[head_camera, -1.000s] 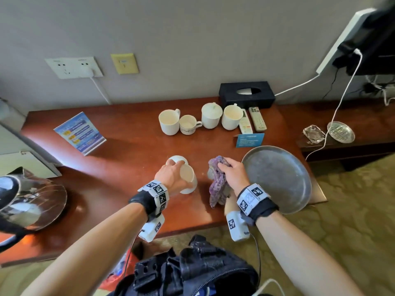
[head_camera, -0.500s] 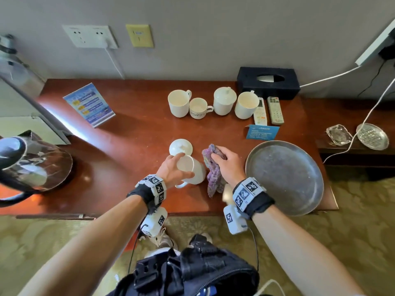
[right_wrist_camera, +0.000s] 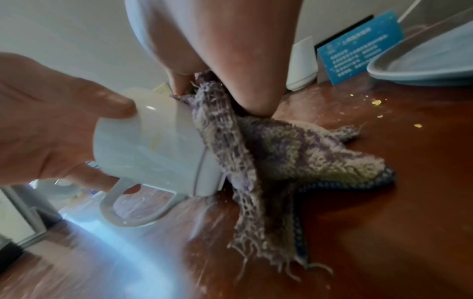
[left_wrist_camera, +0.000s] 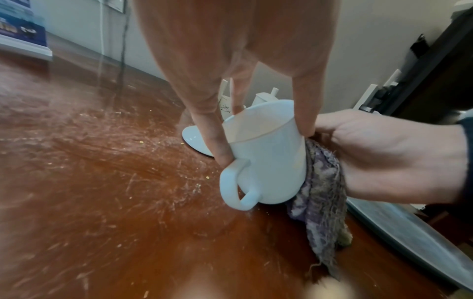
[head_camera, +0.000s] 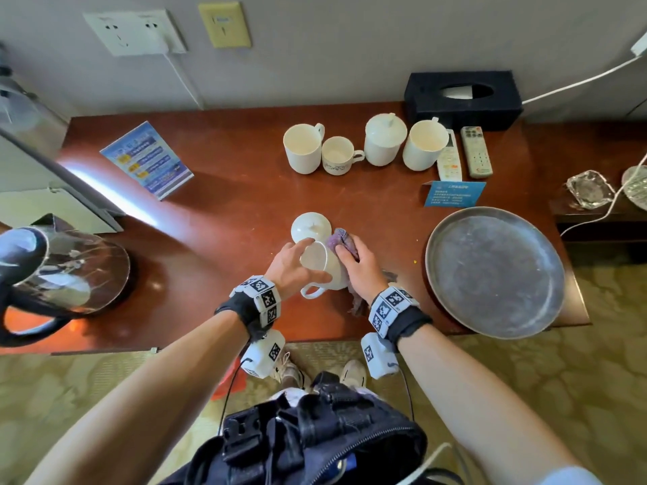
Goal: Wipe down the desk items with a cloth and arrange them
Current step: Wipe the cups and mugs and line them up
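White mug: glossy ceramic with a loop handle, tilted, its base edge on the worktop.
Cloth: purple-grey knit with frayed edges, pressed against the mug's side, its tail trailing onto the worktop.
Lid: white, knobbed, lying just behind the mug.
Four white cups: in a row near the back, one of them lidded.
Round metal tray: at the worktop's front right.

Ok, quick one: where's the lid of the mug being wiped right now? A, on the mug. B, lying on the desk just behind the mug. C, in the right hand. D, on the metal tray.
B: the lid lies on the desk just behind the tilted mug, which the left hand grips by its open rim.
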